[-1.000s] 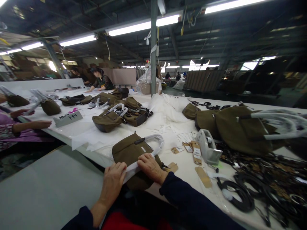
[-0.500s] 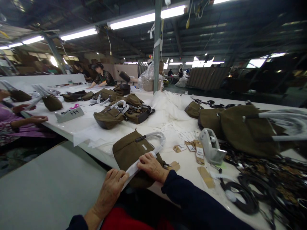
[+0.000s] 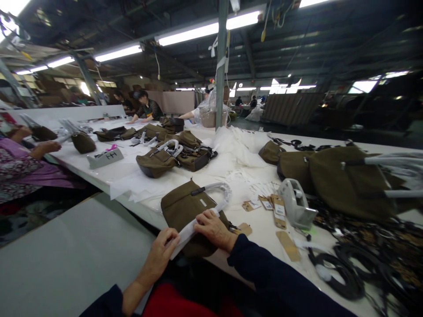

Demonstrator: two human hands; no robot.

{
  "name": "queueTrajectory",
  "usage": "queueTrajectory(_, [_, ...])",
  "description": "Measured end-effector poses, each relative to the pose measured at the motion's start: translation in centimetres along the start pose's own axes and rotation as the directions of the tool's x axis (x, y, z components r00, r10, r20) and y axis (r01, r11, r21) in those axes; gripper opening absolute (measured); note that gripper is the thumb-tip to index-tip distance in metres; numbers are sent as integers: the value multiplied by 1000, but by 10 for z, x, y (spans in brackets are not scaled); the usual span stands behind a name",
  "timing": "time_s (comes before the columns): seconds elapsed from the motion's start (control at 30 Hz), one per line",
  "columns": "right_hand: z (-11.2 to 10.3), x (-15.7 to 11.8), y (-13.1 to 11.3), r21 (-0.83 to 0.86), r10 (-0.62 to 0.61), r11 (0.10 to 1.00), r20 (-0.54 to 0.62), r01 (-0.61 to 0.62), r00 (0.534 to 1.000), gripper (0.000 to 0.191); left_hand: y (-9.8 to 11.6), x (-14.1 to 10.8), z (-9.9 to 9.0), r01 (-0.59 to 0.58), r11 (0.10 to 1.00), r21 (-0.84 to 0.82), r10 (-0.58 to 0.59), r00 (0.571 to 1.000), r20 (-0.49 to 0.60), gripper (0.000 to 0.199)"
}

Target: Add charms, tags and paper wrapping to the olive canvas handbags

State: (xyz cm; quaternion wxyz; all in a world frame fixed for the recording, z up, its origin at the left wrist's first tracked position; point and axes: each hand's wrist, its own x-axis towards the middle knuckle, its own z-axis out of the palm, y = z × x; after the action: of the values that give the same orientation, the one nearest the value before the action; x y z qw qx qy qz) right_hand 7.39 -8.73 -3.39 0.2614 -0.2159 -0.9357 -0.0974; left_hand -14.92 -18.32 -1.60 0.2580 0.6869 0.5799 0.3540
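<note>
Left hand point(image 3: 161, 251) curled closed around the lower end of a plastic-wrapped handle point(image 3: 187, 235), fingers pinching the white wrap. Right hand point(image 3: 213, 231) just beside it, fingers closed down over the same handle and pressing it against an olive canvas bag point(image 3: 183, 209), which lies flat on the bench point(image 3: 261, 240) directly under both hands. Navy sleeve point(image 3: 274, 277) on the right forearm; red cloth point(image 3: 178, 301) below the hands, at the lower edge of the view. Left of the left hand, a grey board point(image 3: 72, 259) alongside the bench.

Right of the right hand, kraft hang tags point(image 3: 279, 211) and a loose kraft tag point(image 3: 288, 245), then a grey tape dispenser point(image 3: 294, 204), with coiled black cords point(image 3: 340, 273) farther right. Beyond those, a heap of larger olive bags point(image 3: 346, 182) with white-wrapped handles.

Straight ahead of the hands, more olive bags point(image 3: 155, 163) on white tissue paper point(image 3: 231, 149), and a labelled sign plate point(image 3: 105, 158) farther left. Across the bench at far left, a co-worker's hand point(image 3: 46, 147) beside a patterned sleeve point(image 3: 20, 169). Well beyond, another co-worker point(image 3: 148, 110) leaning over the far end of the bench, next to a steel column point(image 3: 220, 66).
</note>
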Motion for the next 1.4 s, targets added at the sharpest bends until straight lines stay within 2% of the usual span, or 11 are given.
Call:
queueTrajectory(0.13, [-2, 0, -1, 2, 5, 1000, 5, -5, 1000, 12, -4, -1, 6, 42, 999, 18, -41, 999, -28, 17])
queueTrajectory(0.3, [-2, 0, -1, 11, 26, 1000, 5, -26, 1000, 11, -6, -6, 13, -47, 999, 14, 48, 996, -72, 33])
queueTrajectory(0.47, [0, -1, 0, 17, 36, 999, 7, -36, 999, 12, -4, -7, 15, -61, 997, -53, 57, 995, -77, 28])
queueTrajectory(0.7, [0, -2, 0, 20, 40, 999, 29, -41, 999, 13, -7, -3, 14, -116, 992, -51, 109, 987, -119, 10])
queueTrajectory(0.9, [-1, -3, -1, 24, 45, 999, 18, -45, 999, 22, -10, -2, 11, -65, 995, -71, 57, 993, -108, 8])
queueTrajectory(1.13, [-2, -7, 0, -8, -56, 998, 10, 56, 998, 28, -22, -3, 7, -25, 986, -163, 24, 1000, -8, 9])
queueTrajectory(1.3, [0, -8, 1, -22, -85, 996, 17, 85, 996, 30, -13, 0, -3, 45, 976, -213, -16, 991, 136, 3])
queueTrajectory(1.4, [2, -9, 1, -24, -95, 995, 18, 95, 995, 28, -8, 4, -10, 67, 971, -230, -13, 973, 229, 10])
